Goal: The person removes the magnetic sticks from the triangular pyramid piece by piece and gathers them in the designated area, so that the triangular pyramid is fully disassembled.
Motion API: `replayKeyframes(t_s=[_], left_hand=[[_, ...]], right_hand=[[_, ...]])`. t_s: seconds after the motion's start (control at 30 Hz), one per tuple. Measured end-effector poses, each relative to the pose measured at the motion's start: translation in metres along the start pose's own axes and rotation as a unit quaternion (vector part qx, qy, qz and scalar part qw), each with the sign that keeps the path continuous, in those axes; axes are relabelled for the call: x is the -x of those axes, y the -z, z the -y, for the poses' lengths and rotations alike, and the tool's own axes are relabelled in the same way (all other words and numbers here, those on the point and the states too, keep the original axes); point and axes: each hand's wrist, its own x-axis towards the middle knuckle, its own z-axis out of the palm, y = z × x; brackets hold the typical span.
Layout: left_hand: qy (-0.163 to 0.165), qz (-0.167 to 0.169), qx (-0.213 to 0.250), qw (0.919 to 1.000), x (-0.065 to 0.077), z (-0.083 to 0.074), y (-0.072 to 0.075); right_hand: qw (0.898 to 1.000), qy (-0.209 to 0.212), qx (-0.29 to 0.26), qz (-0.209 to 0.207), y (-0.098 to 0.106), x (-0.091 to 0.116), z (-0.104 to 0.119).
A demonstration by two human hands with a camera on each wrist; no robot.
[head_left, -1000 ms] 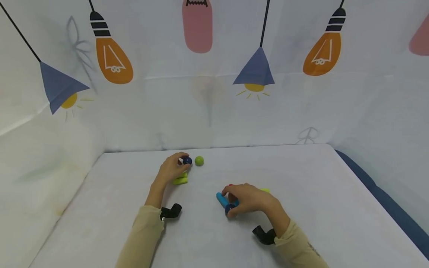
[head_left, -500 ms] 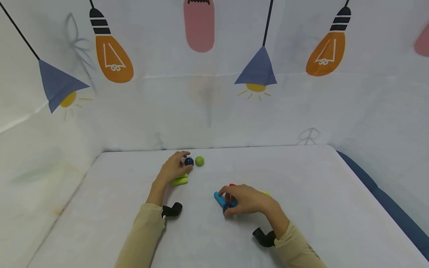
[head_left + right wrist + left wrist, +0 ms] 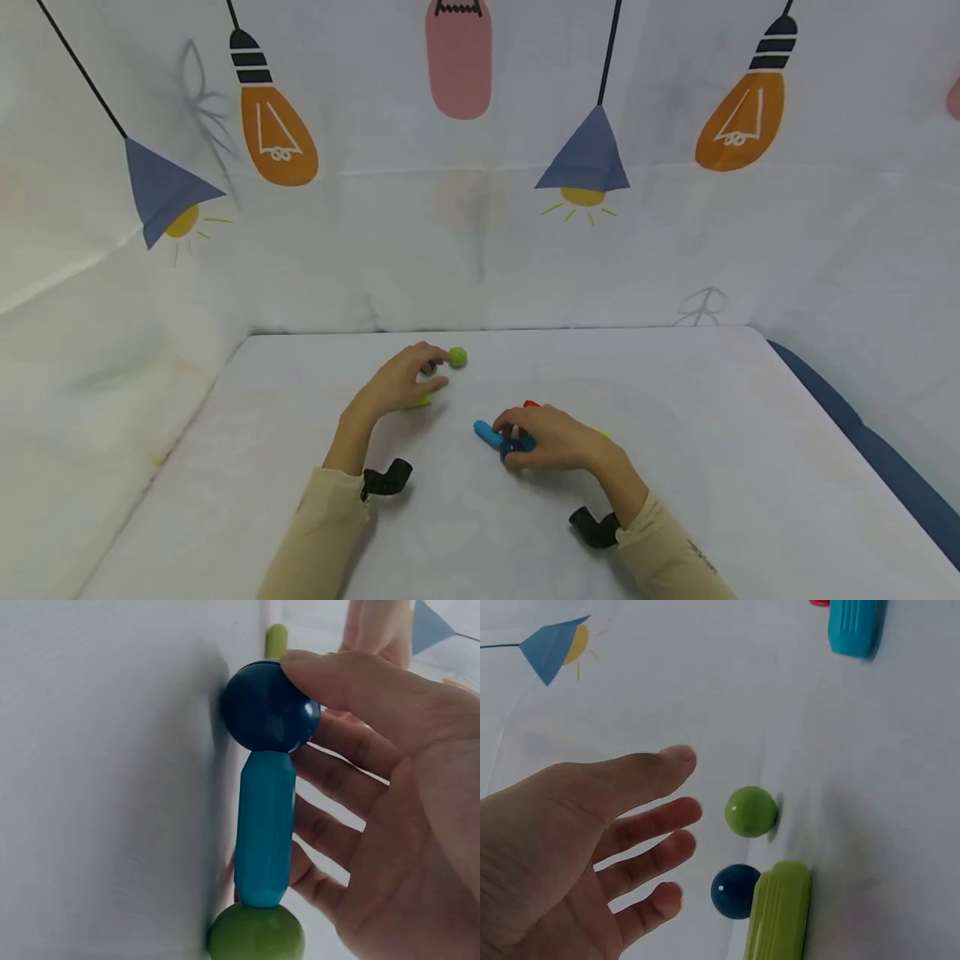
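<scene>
My left hand (image 3: 405,379) reaches over the far left part of the table with fingers spread and nothing in them. Its index fingertip is right at a lime-green ball (image 3: 457,357). A dark blue ball (image 3: 735,891) and lime-green sticks (image 3: 780,915) lie beside that ball, partly hidden by this hand in the head view. My right hand (image 3: 555,440) holds another dark blue ball (image 3: 270,706) between thumb and fingers. From this ball one light blue stick (image 3: 487,432) points to the far left. A second light blue stick (image 3: 265,829) runs from it to another green ball (image 3: 256,934).
Behind the right hand show a red piece (image 3: 531,403) and a yellow-green piece (image 3: 602,432). The white table (image 3: 450,533) ends at a printed cloth backdrop (image 3: 375,250). Black wrist mounts (image 3: 387,477) sit on both arms.
The left fingers have left the dark blue ball and moved right to the green ball, spreading. The right hand has shifted slightly forward with its dark blue ball and light blue stick.
</scene>
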Motion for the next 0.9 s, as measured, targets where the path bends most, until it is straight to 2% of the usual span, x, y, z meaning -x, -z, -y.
replayKeyframes(t_s=[0.07,0.17,0.23,0.33,0.6,0.73,0.9], left_hand=[[-0.03,0.047,0.018,0.9983,0.0,-0.007,-0.007],[-0.064,0.107,0.035,0.9916,-0.002,-0.016,-0.019],[-0.072,0.137,0.047,0.9869,-0.002,-0.021,-0.026],[-0.08,0.164,0.059,0.9814,-0.003,-0.026,-0.033],[-0.072,0.18,0.038,0.9803,-0.003,-0.029,-0.042],[-0.074,0.183,0.035,0.9797,-0.004,-0.028,-0.041],[-0.061,0.191,0.044,0.9788,-0.002,-0.031,-0.038]], right_hand=[[1.0,0.004,0.008,-0.004,0.0,-0.001,-0.003],[1.0,0.017,0.009,-0.013,-0.001,-0.003,-0.005],[0.999,0.023,0.006,-0.023,-0.002,-0.005,-0.007],[0.999,0.02,0.002,-0.042,-0.004,-0.005,-0.008],[0.996,-0.002,0.029,-0.089,-0.008,-0.005,-0.009],[0.995,-0.013,0.015,-0.102,-0.007,-0.005,-0.008],[0.995,-0.012,0.006,-0.103,-0.01,-0.007,-0.009]])
